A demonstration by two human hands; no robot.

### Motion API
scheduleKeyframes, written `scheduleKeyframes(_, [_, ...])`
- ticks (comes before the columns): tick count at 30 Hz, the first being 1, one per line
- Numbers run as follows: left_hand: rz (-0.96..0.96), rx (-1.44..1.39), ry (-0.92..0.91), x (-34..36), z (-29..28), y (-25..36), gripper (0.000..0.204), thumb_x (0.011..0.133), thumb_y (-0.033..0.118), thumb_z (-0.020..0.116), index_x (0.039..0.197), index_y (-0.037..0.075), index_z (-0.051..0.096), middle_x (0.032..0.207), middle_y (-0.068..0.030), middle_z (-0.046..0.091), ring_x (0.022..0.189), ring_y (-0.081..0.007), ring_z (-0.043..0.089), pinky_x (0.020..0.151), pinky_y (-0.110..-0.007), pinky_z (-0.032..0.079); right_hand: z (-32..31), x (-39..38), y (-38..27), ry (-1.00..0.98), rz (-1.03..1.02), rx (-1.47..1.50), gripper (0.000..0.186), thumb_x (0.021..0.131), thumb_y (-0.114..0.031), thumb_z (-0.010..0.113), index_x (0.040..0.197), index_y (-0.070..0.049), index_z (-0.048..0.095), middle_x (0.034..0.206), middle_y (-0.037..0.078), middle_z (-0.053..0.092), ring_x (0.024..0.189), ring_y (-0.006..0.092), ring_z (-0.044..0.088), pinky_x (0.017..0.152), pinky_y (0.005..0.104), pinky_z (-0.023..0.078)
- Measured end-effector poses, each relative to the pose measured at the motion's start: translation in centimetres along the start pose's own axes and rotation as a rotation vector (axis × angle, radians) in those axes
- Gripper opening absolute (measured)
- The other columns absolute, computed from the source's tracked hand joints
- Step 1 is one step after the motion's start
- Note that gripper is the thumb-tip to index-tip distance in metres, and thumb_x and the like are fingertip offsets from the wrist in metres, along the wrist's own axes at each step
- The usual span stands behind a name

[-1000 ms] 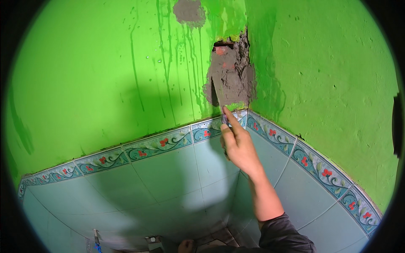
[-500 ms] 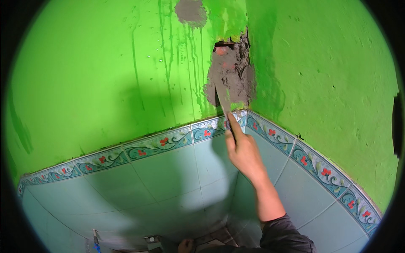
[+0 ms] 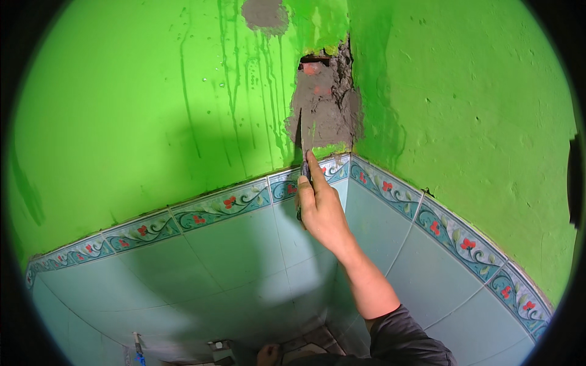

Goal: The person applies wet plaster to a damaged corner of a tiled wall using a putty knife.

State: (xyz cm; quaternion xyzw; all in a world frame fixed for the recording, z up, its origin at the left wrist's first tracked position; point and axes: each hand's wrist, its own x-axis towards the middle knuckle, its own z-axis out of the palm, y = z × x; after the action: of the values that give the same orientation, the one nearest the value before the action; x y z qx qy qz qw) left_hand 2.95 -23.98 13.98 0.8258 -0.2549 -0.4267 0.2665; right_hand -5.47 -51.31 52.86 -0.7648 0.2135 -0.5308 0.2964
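My right hand (image 3: pixel 326 213) is wrapped round the dark handle of a putty knife (image 3: pixel 303 135), the index finger stretched along it. The narrow metal blade points up, seen nearly edge-on, against the left side of a grey mortar patch (image 3: pixel 329 125). This patch fills a broken area of the green wall beside the corner. Reddish brick shows through near its top, under a dark gap (image 3: pixel 315 60). Rough, crumbly mortar runs up along the corner on its right. My left hand is out of view.
Another grey mortar patch (image 3: pixel 265 16) sits higher on the left wall, with wet drips below. A flowered tile border (image 3: pixel 229 202) runs above pale blue-green tiles (image 3: pixel 238 250). A tap with a blue handle (image 3: pixel 140 354) is low at the left. A bare foot (image 3: pixel 267 354) shows at the bottom.
My right hand and the putty knife have shifted left and turned more edge-on. The mortar's lower part looks smoother and spread flatter. The view has moved slightly.
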Motion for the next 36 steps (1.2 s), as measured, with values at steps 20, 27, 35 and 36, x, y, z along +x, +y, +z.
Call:
scheduleKeyframes(20, [0.005, 0.001, 0.023, 1.4, 0.4, -3.8, 0.058, 0.103, 0.047, 0.037, 0.143, 0.007, 0.045, 0.146, -0.0179, 0.047, 0.133, -0.0328, 0.044, 0.112, -0.043, 0.034, -0.9, -0.9, -4.7, -0.089, 0.185, 0.332, 0.057, 0.101, -0.023, 0.044, 0.150, 0.005, 0.032, 0.063, 0.006, 0.053, 0.054, 0.0123, 0.051, 0.053, 0.0297, 0.046])
scheduleKeyframes(27, [0.064, -0.026, 0.023, 1.3, 0.3, -2.1, 0.058, 0.102, 0.047, 0.038, 0.142, 0.006, 0.045, 0.145, -0.0194, 0.047, 0.134, -0.0342, 0.043, 0.113, -0.045, 0.032, 0.1, 0.6, -1.2, 0.077, 0.112, 0.301, 0.058, 0.101, -0.022, 0.046, 0.150, 0.005, 0.031, 0.063, 0.003, 0.051, 0.058, 0.0116, 0.047, 0.056, 0.0286, 0.044])
scheduleKeyframes(35, [0.171, -0.105, -0.031, 4.3, 2.0, -7.2, 0.069, 0.100, 0.055, 0.038, 0.147, 0.005, 0.040, 0.144, -0.0204, 0.048, 0.132, -0.0352, 0.046, 0.111, -0.045, 0.034, -0.9, -0.4, -1.0, 0.106, 0.112, 0.201, 0.057, 0.101, -0.022, 0.045, 0.150, 0.003, 0.032, 0.059, 0.007, 0.051, 0.057, 0.0120, 0.048, 0.058, 0.0308, 0.045])
scheduleKeyframes(36, [0.144, -0.107, -0.014, 4.1, 1.8, -6.6, 0.072, 0.099, 0.058, 0.038, 0.148, 0.005, 0.039, 0.144, -0.0205, 0.048, 0.131, -0.0352, 0.047, 0.110, -0.045, 0.034, -1.1, 0.3, -0.3, 0.166, 0.127, 0.158, 0.057, 0.101, -0.022, 0.045, 0.150, 0.003, 0.032, 0.059, 0.007, 0.051, 0.056, 0.0123, 0.048, 0.059, 0.0308, 0.045])
